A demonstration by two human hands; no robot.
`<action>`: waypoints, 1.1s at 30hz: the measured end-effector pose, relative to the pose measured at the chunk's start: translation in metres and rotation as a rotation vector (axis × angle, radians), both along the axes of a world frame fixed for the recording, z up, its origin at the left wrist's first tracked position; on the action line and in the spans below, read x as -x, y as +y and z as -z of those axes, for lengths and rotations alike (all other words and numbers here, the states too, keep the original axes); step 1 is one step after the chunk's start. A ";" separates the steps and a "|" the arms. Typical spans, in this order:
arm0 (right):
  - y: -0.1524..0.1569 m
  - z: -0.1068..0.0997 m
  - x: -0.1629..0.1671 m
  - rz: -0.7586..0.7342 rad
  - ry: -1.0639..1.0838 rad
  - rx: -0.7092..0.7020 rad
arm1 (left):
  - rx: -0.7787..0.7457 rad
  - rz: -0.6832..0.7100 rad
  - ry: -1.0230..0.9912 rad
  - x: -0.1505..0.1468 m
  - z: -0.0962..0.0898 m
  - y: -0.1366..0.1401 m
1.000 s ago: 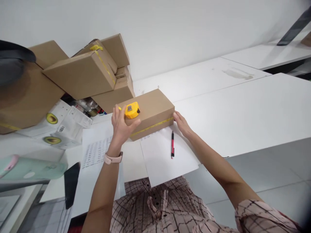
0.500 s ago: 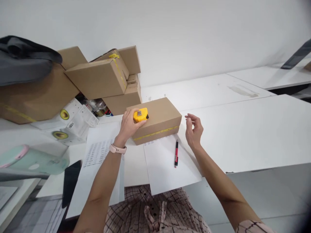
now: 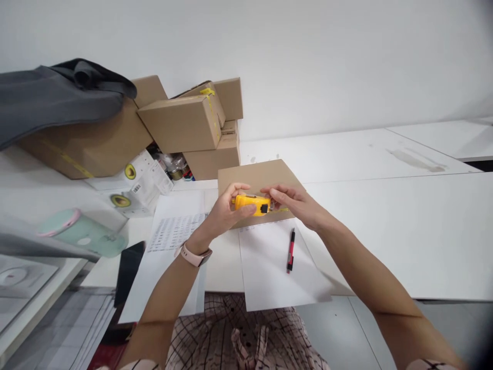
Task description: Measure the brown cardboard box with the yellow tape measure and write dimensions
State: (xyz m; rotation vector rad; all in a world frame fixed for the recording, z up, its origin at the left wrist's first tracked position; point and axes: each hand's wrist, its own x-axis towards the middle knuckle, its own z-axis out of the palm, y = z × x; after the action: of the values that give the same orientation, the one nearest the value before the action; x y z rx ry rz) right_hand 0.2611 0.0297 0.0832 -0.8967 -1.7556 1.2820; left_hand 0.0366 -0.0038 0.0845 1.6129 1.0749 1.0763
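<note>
Counting one yellow tape measure (image 3: 259, 202) over the near part of one cardboard box (image 3: 262, 176) on the white table (image 3: 385, 221), one red-and-black pen (image 3: 290, 252) lying on a paper sheet (image 3: 265, 270) just before the box, and one mint bottle (image 3: 92, 236) well off to the left. Grasping the tape measure in the left hand (image 3: 223, 215), with thumb laid along its near side; wearing one pink band (image 3: 195, 255) at that wrist. Angling the right hand (image 3: 302, 205) inward, with fingertips bunched at the tape measure's right end; cannot tell whether pinching it.
</note>
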 end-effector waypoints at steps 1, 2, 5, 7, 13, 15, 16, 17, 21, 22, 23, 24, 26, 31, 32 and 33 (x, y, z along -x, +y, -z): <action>0.003 -0.001 -0.002 -0.013 0.014 0.019 | 0.012 -0.002 -0.014 0.003 0.000 0.001; 0.008 -0.002 -0.006 -0.013 0.041 0.029 | 0.018 -0.018 -0.022 0.008 0.000 0.002; 0.037 -0.008 -0.027 0.053 0.165 -0.004 | 0.002 -0.182 -0.079 0.033 -0.002 0.011; 0.059 -0.011 -0.041 0.106 0.198 -0.021 | -0.008 -0.318 -0.177 0.054 -0.003 0.020; 0.083 0.000 -0.009 0.119 0.130 0.021 | 0.017 -0.389 -0.367 0.069 -0.005 0.034; 0.078 0.004 0.017 0.012 0.134 0.074 | 0.021 -0.345 -0.367 0.058 -0.006 0.034; 0.075 0.005 0.029 -0.041 0.145 0.110 | 0.021 -0.327 -0.359 0.053 -0.007 0.033; 0.072 0.005 0.038 -0.091 0.157 0.151 | 0.019 -0.311 -0.346 0.048 -0.008 0.033; 0.060 0.000 0.059 -0.212 0.170 0.322 | 0.026 -0.267 -0.287 0.038 -0.009 0.032; 0.057 -0.001 0.060 -0.216 0.160 0.348 | 0.035 -0.264 -0.276 0.037 -0.009 0.032; 0.055 -0.003 0.061 -0.213 0.146 0.365 | 0.043 -0.262 -0.267 0.037 -0.009 0.031; 0.054 -0.005 0.060 -0.207 0.130 0.375 | 0.052 -0.260 -0.259 0.036 -0.010 0.030; 0.057 -0.008 0.054 -0.195 0.113 0.376 | 0.060 -0.258 -0.248 0.039 -0.011 0.027; 0.094 -0.019 0.001 0.163 0.308 0.161 | 0.050 -0.401 -0.182 0.072 -0.012 0.029; 0.103 -0.019 -0.012 0.285 0.333 0.119 | 0.056 -0.455 -0.190 0.082 -0.011 0.031; 0.110 -0.019 -0.023 0.397 0.340 0.094 | 0.068 -0.503 -0.217 0.090 -0.009 0.033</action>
State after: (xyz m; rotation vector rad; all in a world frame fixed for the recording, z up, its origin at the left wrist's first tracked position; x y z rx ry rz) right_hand 0.2838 0.1401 0.1021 -0.9578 -1.1921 1.1768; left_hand -0.0538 0.0294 0.0936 1.1623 1.3879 1.4844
